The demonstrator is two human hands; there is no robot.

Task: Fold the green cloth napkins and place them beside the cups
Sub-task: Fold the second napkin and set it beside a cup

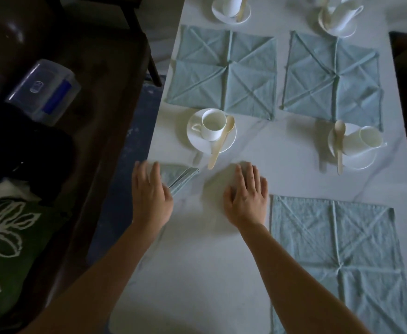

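A small folded green napkin (pixel 182 177) lies near the table's left edge, just below a white cup (pixel 212 124) on its saucer with a wooden spoon. My left hand (pixel 150 194) rests flat on the napkin's left part, fingers straight. My right hand (pixel 248 195) lies flat on the bare tabletop to the right of it, fingers straight, holding nothing. Three creased green napkins lie spread open: one at my lower right (pixel 337 261), one beyond the near cup (pixel 224 71), one at the far right (pixel 332 75). A second cup (pixel 364 141) lies tipped on its saucer at the right.
The white table (pixel 197 273) runs away from me. Two more cups with saucers (pixel 231 8) (pixel 340 18) stand at the far end. Left of the table is a dark chair with a clear plastic box (pixel 44 89) and a green patterned cushion (pixel 2 249).
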